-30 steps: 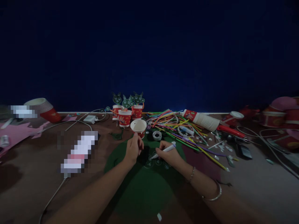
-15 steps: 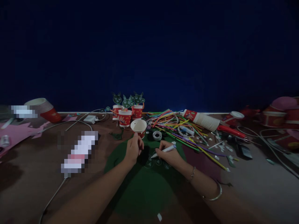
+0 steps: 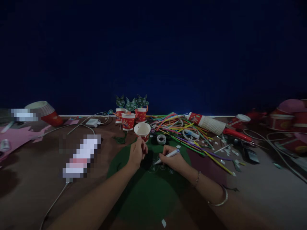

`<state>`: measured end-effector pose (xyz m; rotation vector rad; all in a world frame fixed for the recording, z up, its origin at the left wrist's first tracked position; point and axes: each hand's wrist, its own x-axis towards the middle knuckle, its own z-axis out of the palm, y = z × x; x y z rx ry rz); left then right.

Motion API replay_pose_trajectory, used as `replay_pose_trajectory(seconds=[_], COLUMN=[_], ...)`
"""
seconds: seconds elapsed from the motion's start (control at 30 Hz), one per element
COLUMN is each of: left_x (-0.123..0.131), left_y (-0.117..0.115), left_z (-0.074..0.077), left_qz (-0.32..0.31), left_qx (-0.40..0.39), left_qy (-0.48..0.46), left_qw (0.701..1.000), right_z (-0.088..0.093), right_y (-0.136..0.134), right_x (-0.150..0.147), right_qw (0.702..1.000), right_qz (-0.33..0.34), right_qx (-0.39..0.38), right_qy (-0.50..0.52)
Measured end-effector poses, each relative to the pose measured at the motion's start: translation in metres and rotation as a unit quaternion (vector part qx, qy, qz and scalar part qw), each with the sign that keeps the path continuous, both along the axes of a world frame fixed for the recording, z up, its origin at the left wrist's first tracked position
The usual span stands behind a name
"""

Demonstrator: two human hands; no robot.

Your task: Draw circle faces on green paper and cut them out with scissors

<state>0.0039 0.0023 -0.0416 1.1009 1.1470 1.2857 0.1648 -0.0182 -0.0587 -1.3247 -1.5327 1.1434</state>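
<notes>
- Our right hand (image 3: 174, 158) grips a white marker (image 3: 171, 153) between thumb and fingers, its tip down at the pale drawn outlines (image 3: 153, 167) on the green paper (image 3: 148, 198).
- Our left hand (image 3: 137, 154) sits over the far part of that green paper, fingers partly curled; we cannot tell whether they grip anything, nor whether the fingertip touches the paper cup (image 3: 142, 128) just beyond.
- The green paper lies flat on the brown table (image 3: 96, 198), beneath both our hands.
- Just past our hands, we see a roll of tape (image 3: 158, 141) right of the upright paper cup.
- Behind that cup, three red patterned cups (image 3: 128, 122) stand close together, topped with green animal-face cutouts (image 3: 130, 104).
- To the right, we have a tangled heap of colourful pipe cleaners (image 3: 168, 123) near a toppled stack of cups (image 3: 212, 124).
- At far left, another stack of cups (image 3: 46, 113) leans beyond some pink paper (image 3: 20, 137).
</notes>
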Motion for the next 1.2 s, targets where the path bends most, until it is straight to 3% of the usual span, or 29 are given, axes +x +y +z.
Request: replay_pose_trajectory(seconds=[0.57, 1.2], left_x=[-0.0001, -0.0017], left_y=[0.0003, 0.0013], left_z=[0.0003, -0.0026], left_qz=[-0.001, -0.003], left_qx=[0.001, 0.002], left_qy=[0.0, 0.0], left_qw=[1.0, 1.0], right_z=[-0.0022, -0.0005], right_y=[0.0017, 0.0027], right_x=[0.0013, 0.001], right_qw=[0.999, 0.999], right_qz=[-0.022, -0.036], right_qx=[0.028, -0.012], right_qy=[-0.028, 0.004])
